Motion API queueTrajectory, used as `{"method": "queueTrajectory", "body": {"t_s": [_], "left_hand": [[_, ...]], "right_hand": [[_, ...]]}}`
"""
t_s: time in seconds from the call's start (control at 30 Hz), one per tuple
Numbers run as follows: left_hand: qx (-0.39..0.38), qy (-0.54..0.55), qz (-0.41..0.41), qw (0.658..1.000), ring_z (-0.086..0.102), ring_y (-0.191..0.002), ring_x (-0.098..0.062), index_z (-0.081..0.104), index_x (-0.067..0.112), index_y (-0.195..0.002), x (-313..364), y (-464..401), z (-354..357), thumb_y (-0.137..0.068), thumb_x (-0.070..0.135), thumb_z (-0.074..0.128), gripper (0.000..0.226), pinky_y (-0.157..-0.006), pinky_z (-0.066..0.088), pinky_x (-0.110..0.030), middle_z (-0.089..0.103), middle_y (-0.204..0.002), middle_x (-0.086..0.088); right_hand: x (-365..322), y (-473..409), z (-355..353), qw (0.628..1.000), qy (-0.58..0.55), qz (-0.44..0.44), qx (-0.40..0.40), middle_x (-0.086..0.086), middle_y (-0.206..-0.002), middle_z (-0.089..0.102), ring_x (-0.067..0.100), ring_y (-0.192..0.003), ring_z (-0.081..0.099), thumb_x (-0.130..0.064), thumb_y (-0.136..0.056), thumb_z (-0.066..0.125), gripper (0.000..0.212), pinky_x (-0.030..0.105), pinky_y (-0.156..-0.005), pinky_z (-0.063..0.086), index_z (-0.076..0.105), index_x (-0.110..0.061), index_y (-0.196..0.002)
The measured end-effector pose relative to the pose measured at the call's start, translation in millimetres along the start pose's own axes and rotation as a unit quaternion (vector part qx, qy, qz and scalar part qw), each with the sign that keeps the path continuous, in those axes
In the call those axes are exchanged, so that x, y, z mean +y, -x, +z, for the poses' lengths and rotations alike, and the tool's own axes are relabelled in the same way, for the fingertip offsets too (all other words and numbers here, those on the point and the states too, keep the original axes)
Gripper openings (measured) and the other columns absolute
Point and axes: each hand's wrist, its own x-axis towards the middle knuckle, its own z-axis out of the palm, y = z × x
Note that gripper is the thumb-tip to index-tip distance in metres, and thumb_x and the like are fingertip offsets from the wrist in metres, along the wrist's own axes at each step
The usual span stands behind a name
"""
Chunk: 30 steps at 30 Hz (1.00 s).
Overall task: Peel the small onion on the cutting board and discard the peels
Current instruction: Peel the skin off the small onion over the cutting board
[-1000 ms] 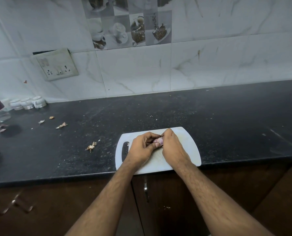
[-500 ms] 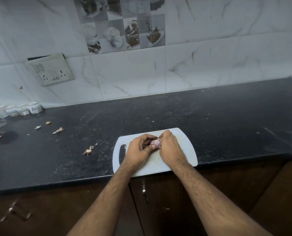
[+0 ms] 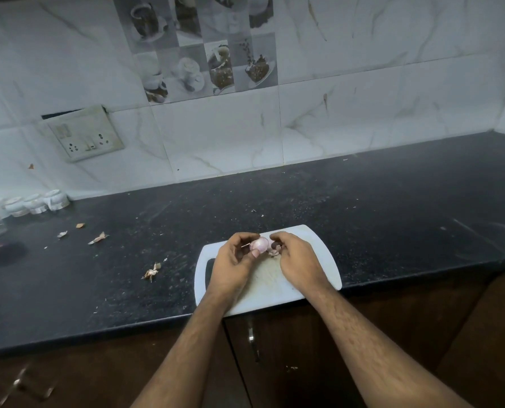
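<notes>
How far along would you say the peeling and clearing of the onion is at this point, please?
Mostly peeled: the onion in the left hand shows smooth pale pink flesh. In hand: the right hand holds a torn-off piece of peel just beside it, over the cutting board. Left: discarding that piece, and probably the dry scraps lying on the counter to the left.
</notes>
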Motion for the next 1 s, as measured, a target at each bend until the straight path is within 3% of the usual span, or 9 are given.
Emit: {"method": "queueTrajectory", "body": {"t_s": [0.07,0.2,0.3,0.47,0.6,0.73,1.0], "left_hand": [[-0.009,0.007,-0.005,1.0,0.073,-0.113,-0.019,0.069,0.013,-0.116,0,0,-1,-0.094,0.013,0.076,0.023,-0.1,0.055,-0.032,0.076,-0.117,0.0],[-0.024,0.044,-0.031,0.998,0.076,-0.103,-0.025,0.065,0.006,-0.116,1,1,-1,-0.089,0.01,0.08,0.031,-0.096,0.059,-0.037,0.075,-0.117,-0.012],[-0.031,0.054,-0.039,0.997,0.077,-0.095,-0.023,0.062,-0.002,-0.111,2,1,-2,-0.087,0.005,0.081,0.032,-0.088,0.059,-0.03,0.076,-0.107,-0.01],[-0.047,0.055,-0.051,0.996,0.077,-0.098,-0.022,0.06,-0.004,-0.108,1,1,-2,-0.09,0.001,0.077,0.025,-0.09,0.059,-0.028,0.081,-0.102,-0.006],[-0.049,0.041,-0.048,0.997,0.076,-0.102,-0.022,0.061,-0.005,-0.109,2,2,-2,-0.092,0.001,0.075,0.023,-0.096,0.059,-0.032,0.081,-0.104,-0.005],[-0.042,0.048,-0.056,0.996,0.076,-0.106,-0.027,0.062,-0.001,-0.108,0,1,-2,-0.091,0.0,0.076,0.022,-0.103,0.057,-0.04,0.077,-0.115,-0.016],[-0.049,0.058,-0.062,0.995,0.075,-0.105,-0.03,0.06,-0.004,-0.111,0,-1,-3,-0.091,0.001,0.076,0.027,-0.101,0.058,-0.039,0.074,-0.121,-0.023]], "right_hand": [[-1,1,-2,0.999,-0.045,-0.007,0.007,-0.003,-0.128,0.067,0.013,-0.118,0.06,-0.018,-0.105,0.045,0.033,0.03,-0.103,0.047,0.064,-0.016,-0.132],[3,0,1,0.998,-0.042,-0.043,-0.03,-0.01,-0.106,0.068,0.006,-0.099,0.062,-0.039,-0.105,0.048,0.025,0.028,-0.087,0.051,0.068,-0.024,-0.11],[5,0,2,0.997,0.002,-0.064,-0.031,-0.008,-0.1,0.065,0.012,-0.096,0.06,-0.034,-0.108,0.042,0.023,0.032,-0.082,0.048,0.059,-0.021,-0.1],[-3,6,5,0.989,0.111,-0.076,-0.055,0.0,-0.109,0.065,0.021,-0.099,0.059,-0.025,-0.106,0.035,0.02,0.042,-0.087,0.05,0.053,-0.016,-0.111],[-9,9,7,0.989,0.124,-0.057,-0.06,0.003,-0.101,0.062,0.02,-0.093,0.058,-0.021,-0.104,0.035,0.017,0.044,-0.08,0.052,0.05,-0.014,-0.111],[-10,11,8,0.989,0.124,-0.044,-0.059,0.0,-0.092,0.059,0.018,-0.086,0.057,-0.024,-0.103,0.034,0.012,0.044,-0.074,0.053,0.045,-0.02,-0.107],[-15,11,6,0.989,0.13,-0.025,-0.067,0.001,-0.093,0.061,0.018,-0.085,0.06,-0.023,-0.103,0.033,0.013,0.045,-0.073,0.055,0.044,-0.02,-0.111]]}}
